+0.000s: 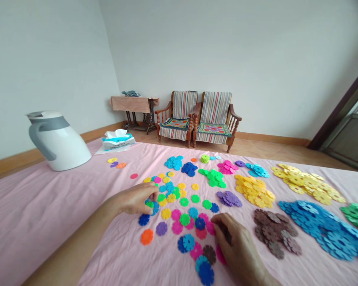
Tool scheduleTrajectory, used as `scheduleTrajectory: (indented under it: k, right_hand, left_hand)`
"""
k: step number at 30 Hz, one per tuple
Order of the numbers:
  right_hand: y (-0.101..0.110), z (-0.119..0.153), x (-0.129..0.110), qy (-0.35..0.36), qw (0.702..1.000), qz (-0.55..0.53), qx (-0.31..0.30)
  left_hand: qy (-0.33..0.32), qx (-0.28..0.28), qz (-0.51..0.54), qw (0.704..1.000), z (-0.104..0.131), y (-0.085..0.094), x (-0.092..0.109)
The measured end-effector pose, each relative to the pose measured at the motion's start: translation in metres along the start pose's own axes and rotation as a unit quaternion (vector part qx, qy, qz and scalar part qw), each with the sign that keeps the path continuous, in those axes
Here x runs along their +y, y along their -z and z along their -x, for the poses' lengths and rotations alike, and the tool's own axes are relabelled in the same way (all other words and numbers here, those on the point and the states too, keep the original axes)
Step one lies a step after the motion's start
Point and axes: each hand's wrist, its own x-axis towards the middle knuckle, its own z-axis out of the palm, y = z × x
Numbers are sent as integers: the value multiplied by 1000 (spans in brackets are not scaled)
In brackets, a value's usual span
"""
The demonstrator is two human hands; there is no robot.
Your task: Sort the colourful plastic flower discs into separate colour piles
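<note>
Flat notched plastic discs lie loose on a pink cloth point(113, 246). My left hand point(139, 198) rests at the left side of the mixed discs, fingers curled down over green and blue ones; what its fingertips hold is hidden. My right hand point(234, 242) is at the right of the mixed discs, thumb and fingers bent together beside a pink disc point(210, 227); its fingertips are partly hidden. Between the hands are a green disc point(185, 219) and a dark blue disc point(200, 223). Nearer the front are an orange disc point(146, 236) and a brown disc point(209, 254).
Single-colour piles lie to the right: purple point(229, 198), yellow point(253, 190), brown point(274, 232), blue point(328, 230) and green point(356, 216). A white jug point(62, 145) and a tissue box point(118, 142) stand at the back left. Two chairs point(214, 115) are beyond.
</note>
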Motion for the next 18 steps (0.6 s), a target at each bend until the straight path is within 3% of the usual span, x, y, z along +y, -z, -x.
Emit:
scheduleTrajectory:
  k: [5,8,11,14,18]
  right_hand:
    - [0,0,-1,-3,1000,-2,-4]
    - [0,-1,-2,-10,1000,-5,-1]
    - [1,0,-3,-14,1000,-21,13]
    - [2,0,-6,-23,998,-50,41]
    - [3,2,-15,-46,987,-141,60]
  left_hand:
    - [-22,10,31,999,0,3,5]
    - [-53,32,91,994,-3,1,18]
    - [-106,156,114,975,-9,-11,41]
    - [-226,306,114,917,-11,-32,65]
    - [-337,349,68,872,-5,-54,85]
